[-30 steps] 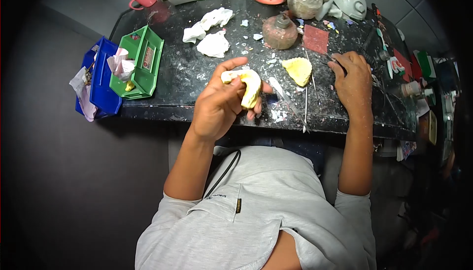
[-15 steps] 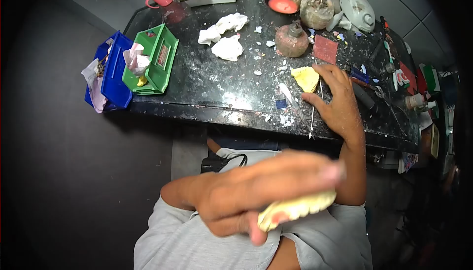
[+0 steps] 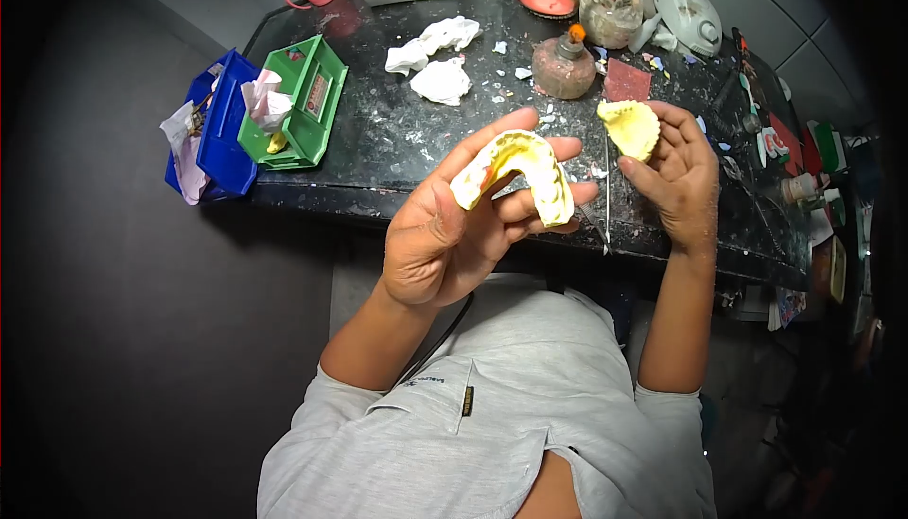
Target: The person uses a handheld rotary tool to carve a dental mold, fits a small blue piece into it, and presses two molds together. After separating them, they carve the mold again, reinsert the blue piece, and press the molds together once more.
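My left hand point(image 3: 430, 245) is raised in front of the bench, palm up, and holds a horseshoe-shaped yellow dental cast point(image 3: 523, 153). A small reddish patch shows on the left arm of that cast. In my right hand point(image 3: 687, 183) is a second yellow dental cast point(image 3: 632, 129), gripped at its edge between thumb and fingers, its row of teeth along the right side. The two casts are apart. Between the hands a thin metal instrument point(image 3: 607, 197) lies on the bench.
A spirit burner point(image 3: 564, 72) with an orange flame stands just beyond the casts. A red wax sheet point(image 3: 627, 81) lies beside it. Crumpled white tissue point(image 3: 442, 82), a green bin point(image 3: 307, 112) and a blue bin point(image 3: 216, 131) are at left. Scraps litter the black bench point(image 3: 369, 140).
My left hand has swung up and forward from near my chest, turning its cast over. My right hand has lifted the other cast off the bench. A flame now shows on the burner.
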Tool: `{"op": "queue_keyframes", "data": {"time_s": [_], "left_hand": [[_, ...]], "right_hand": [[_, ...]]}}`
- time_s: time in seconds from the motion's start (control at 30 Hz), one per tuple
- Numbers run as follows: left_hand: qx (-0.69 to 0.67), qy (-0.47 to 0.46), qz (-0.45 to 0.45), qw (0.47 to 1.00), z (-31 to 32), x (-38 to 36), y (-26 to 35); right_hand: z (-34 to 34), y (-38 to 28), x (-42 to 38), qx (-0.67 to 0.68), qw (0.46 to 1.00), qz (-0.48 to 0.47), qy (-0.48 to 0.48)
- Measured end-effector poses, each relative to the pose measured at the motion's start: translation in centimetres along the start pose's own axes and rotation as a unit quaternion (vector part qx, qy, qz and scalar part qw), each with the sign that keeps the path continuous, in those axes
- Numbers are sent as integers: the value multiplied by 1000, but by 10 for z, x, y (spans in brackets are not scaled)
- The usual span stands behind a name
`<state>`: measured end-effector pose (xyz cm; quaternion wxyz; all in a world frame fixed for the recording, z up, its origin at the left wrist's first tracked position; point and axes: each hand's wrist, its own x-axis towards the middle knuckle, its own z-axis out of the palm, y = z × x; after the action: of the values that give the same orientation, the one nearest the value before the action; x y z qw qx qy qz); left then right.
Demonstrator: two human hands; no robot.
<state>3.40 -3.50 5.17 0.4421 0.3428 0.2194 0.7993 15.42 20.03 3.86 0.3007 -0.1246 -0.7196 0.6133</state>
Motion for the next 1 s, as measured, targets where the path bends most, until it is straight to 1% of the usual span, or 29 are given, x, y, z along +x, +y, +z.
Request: {"op": "queue_keyframes", "data": {"time_s": [0.07,0.13,0.2,0.23,0.27,0.3,0.33,0.37,0.4,0.47,0.53,0.6,0.67,0.7,0.77,0.87,1.0], "left_hand": [[4,-3,13,1000,0,-1,0],[5,-8,25,1000,-2,-2,-3],[55,16,55,997,-3,-1,-6],[55,14,56,997,-3,-1,-7],[87,24,71,993,-2,-1,-9],[118,34,85,989,-1,-2,-11],[118,33,86,989,-2,-1,-12],[142,38,93,985,-2,-1,-12],[166,44,99,980,-2,-1,-13],[189,39,115,974,-4,-1,-15],[211,34,131,968,-6,-1,-18],[269,34,158,949,-7,0,-20],[272,29,158,949,-5,-1,-20],[290,26,157,944,-6,-2,-21],[301,26,153,941,-4,-3,-22],[326,28,149,933,-5,-6,-23],[322,40,141,935,-5,-7,-24]], "right_hand": [[-4,-4,-5,139,990,15,-5],[-6,-9,-10,150,988,15,-11],[-6,-14,-16,184,982,-4,-36],[-4,-18,-19,181,983,-2,-27],[-3,-21,-21,180,983,-4,-27],[-1,-24,-23,174,984,-33,-27],[2,-28,-26,168,983,-62,-28],[7,-36,-30,159,986,-50,-27],[12,-41,-32,180,982,-37,-45],[23,-54,-38,144,985,-28,-87],[34,-58,-37,46,987,-119,-102],[42,-58,-36,-66,974,-195,-99],[51,-59,-35,-75,971,-213,-74],[51,-60,-34,-75,971,-214,-74],[51,-62,-31,-125,961,-232,-83],[52,-63,-31,-138,958,-232,-96],[55,-64,-31,-152,953,-242,-97]]}}
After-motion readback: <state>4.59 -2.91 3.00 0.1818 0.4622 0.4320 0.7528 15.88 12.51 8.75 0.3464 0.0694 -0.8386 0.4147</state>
